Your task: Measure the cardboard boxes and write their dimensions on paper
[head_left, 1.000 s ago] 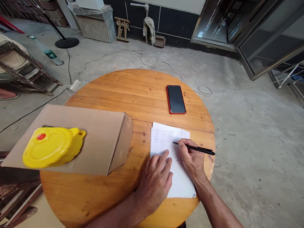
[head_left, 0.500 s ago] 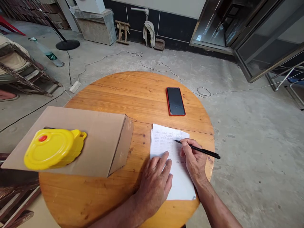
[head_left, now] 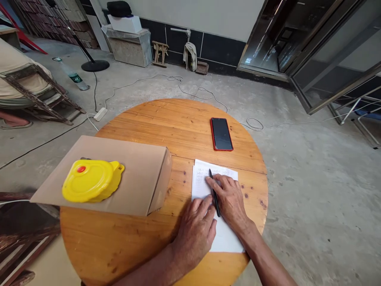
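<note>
The left hand (head_left: 195, 230) lies palm down near the lower part of a white paper (head_left: 224, 236), fingers slightly spread and holding nothing, its fingertips on the sheet. Just beside it, the right hand (head_left: 230, 198) rests palm down on the same paper, fingers loosely bent. A black pen (head_left: 216, 204) lies on the sheet between the hands, passing under the right thumb with its upper end pointing away from the person; whether that hand grips it, I cannot tell. Rows of small handwriting (head_left: 218, 171) run across the top of the paper, partly covered and too small to read.

To the left, a cardboard box (head_left: 133, 163) sits on the round wooden surface (head_left: 143, 119), overhanging its edge, with a yellow case (head_left: 92, 180) bearing a red button (head_left: 81, 169) on top. Beyond the paper lies a phone (head_left: 222, 134), dark screen up, in a red case.

Farther off, on the concrete floor (head_left: 306, 178), a clear bottle (head_left: 70, 71) leans over; its green label (head_left: 76, 78) carries pale lettering too small to read.
</note>
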Demonstrator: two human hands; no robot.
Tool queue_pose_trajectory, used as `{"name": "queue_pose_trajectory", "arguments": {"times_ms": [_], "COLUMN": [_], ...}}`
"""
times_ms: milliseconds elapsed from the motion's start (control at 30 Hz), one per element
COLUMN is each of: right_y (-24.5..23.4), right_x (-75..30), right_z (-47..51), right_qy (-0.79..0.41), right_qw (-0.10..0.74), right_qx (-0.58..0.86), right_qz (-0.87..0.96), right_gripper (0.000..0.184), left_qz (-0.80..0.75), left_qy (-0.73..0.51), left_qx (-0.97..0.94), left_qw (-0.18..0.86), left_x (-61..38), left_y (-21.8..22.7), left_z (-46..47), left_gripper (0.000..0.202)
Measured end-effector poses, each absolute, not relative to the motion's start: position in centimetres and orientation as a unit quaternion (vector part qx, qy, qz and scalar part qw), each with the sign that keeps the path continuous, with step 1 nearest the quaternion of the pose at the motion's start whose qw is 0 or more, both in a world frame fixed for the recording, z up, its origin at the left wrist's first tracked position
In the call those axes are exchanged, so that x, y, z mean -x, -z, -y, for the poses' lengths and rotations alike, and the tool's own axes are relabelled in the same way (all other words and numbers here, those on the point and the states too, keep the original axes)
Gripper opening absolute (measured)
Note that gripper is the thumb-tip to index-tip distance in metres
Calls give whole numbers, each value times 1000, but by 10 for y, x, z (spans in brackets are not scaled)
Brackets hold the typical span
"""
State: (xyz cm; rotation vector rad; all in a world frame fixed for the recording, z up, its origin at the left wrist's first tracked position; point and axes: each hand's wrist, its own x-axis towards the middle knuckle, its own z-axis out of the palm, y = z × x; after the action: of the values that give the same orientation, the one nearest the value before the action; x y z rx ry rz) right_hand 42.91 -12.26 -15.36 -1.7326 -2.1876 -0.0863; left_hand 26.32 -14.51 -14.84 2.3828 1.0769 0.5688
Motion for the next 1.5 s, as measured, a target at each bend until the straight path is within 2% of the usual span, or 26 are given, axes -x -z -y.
{"name": "queue_pose_trajectory", "arguments": {"times_ms": [200, 467, 600, 767, 867, 933, 1000, 1100, 1267, 1500], "right_y": [150, 150, 155, 158, 157, 156, 155, 154, 151, 148], "right_x": [-440, -435, -433, -431, -425, -419, -414, -409, -400, -395], "right_z": [143, 201, 211, 206, 201, 197, 193, 185, 175, 172], "right_qy": [0, 2, 12, 20, 33, 45, 56, 66, 74, 63], "right_qw": [253, 296, 304, 262, 226, 201, 176, 149, 138, 139], "right_qx": [611, 623, 644, 668, 660, 658, 660, 668, 686, 690], "right_qz": [750, 725, 702, 697, 716, 725, 728, 726, 710, 708], "right_gripper": [54, 43, 39, 30, 31, 32, 32, 33, 32, 34], "left_qz": [-390, -374, -367, -398, -523, -607, -669, -710, -650, -586], "left_qy": [-221, -188, -230, -367, -397, -420, -435, -477, -549, -643], "left_qx": [-857, -867, -860, -828, -750, -674, -603, -513, -425, -341], "left_qw": [256, 269, 269, 147, 78, 19, -1, 70, 310, 357], "left_x": [-256, -234, -201, -130, -85, -60, -43, -30, -39, -53], "left_y": [140, 114, 112, 117, 112, 107, 103, 105, 124, 139], "left_z": [148, 169, 182, 188, 182, 173, 160, 137, 102, 92], "left_gripper": [14, 12, 19, 21, 12, 18, 33, 53, 44, 48]}}
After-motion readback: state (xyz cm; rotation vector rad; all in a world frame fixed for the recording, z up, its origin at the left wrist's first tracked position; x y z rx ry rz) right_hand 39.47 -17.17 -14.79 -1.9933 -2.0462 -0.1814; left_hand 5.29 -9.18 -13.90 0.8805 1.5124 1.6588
